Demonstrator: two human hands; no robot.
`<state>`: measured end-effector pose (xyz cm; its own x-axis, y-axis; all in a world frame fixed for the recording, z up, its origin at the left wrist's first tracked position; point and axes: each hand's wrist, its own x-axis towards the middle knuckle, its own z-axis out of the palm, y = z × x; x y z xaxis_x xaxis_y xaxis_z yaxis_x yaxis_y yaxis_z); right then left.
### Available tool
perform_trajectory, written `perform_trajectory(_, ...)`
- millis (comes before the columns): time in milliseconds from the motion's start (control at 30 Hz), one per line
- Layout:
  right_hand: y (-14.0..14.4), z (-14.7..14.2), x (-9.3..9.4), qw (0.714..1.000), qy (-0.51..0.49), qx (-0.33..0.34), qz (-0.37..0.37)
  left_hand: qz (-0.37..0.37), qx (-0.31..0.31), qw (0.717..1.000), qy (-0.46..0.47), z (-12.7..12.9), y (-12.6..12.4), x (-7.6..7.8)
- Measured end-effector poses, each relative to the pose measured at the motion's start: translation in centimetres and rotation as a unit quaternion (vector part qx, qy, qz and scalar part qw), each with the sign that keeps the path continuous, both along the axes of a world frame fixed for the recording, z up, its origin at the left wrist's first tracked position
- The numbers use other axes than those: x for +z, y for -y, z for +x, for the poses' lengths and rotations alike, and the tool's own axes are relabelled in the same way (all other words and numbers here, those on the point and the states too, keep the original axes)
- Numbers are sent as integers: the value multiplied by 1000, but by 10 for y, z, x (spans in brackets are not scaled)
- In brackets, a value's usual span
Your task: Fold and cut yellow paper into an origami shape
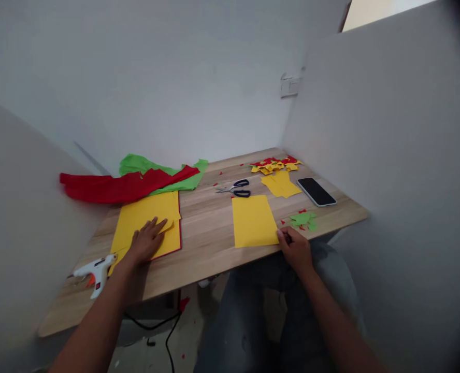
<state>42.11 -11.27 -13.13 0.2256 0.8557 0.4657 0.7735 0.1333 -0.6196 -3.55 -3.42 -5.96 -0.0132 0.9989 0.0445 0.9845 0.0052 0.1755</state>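
My left hand [146, 241] lies flat, fingers spread, on a stack of large yellow sheets [144, 215] with a red sheet showing at its right edge. My right hand [294, 246] pinches the near right corner of a single yellow sheet [253, 220] that lies on the wooden table [206, 223] near its front edge. Black-handled scissors [235, 188] lie just beyond that sheet, apart from both hands.
A white glue gun [96, 269] lies at the near left, its cord hanging below. Red [117, 186] and green [158, 168] crepe paper is heaped at the back left. Yellow and red cut pieces [276, 167], a phone [316, 191] and green scraps [304, 219] sit right. White walls enclose the table.
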Motion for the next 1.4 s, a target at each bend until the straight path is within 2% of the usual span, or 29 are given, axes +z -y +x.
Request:
perform_trajectory(100, 0, -5, 0, 999, 21, 16, 22, -3, 4, 1000, 2, -2, 0, 4)
perform_trajectory(167, 4, -15, 1, 995, 70, 69, 24, 27, -1, 1000, 7, 11, 0, 11)
perform_trajectory(233, 12, -30, 2, 979, 146, 143, 3, 63, -47, 997, 22, 38, 3, 17)
perform_trajectory(300, 23, -45, 2, 955, 209, 208, -26, 65, -128, 989, 43, 78, 10, 16)
perform_trajectory(400, 42, -60, 1, 929, 237, 280, -47, 28, -264, 962, 65, 147, 27, 0)
perform_trajectory(467, 49, -62, 1, 919, 242, 308, -45, -6, -363, 930, 53, 183, 36, -17)
perform_trajectory(533, 50, -60, 0, 918, 244, 312, -37, -19, -385, 923, 12, 201, 37, -32)
perform_trajectory(567, 49, -59, 0, 919, 244, 310, -29, -29, -383, 923, -5, 203, 32, -37)
perform_trajectory(667, 45, -55, -3, 919, 244, 309, 4, -33, -318, 947, -23, 188, 6, -43)
perform_trajectory(733, 42, -56, -4, 921, 243, 301, 37, -28, -280, 959, -26, 174, -13, -41)
perform_trajectory(833, 36, -57, -3, 922, 232, 300, 74, -24, -269, 963, -24, 162, -27, -34)
perform_trajectory(900, 30, -53, 0, 915, 220, 327, 83, -20, -288, 957, -18, 163, -22, -31)
perform_trajectory(1000, 23, -40, 5, 917, 190, 343, 77, -27, -338, 941, 13, 166, 3, -32)
perform_trajectory(1067, 22, -30, 7, 934, 164, 313, 55, -30, -344, 937, 58, 165, 24, -34)
perform_trajectory(1200, 27, -21, 10, 959, 106, 264, 2, -18, -297, 943, 147, 157, 55, -34)
perform_trajectory(1333, 19, -30, 16, 984, 66, 162, -41, -4, -283, 932, 227, 155, 61, -30)
perform_trajectory(1400, 9, -37, 19, 989, 82, 107, -60, 10, -254, 938, 234, 159, 59, -30)
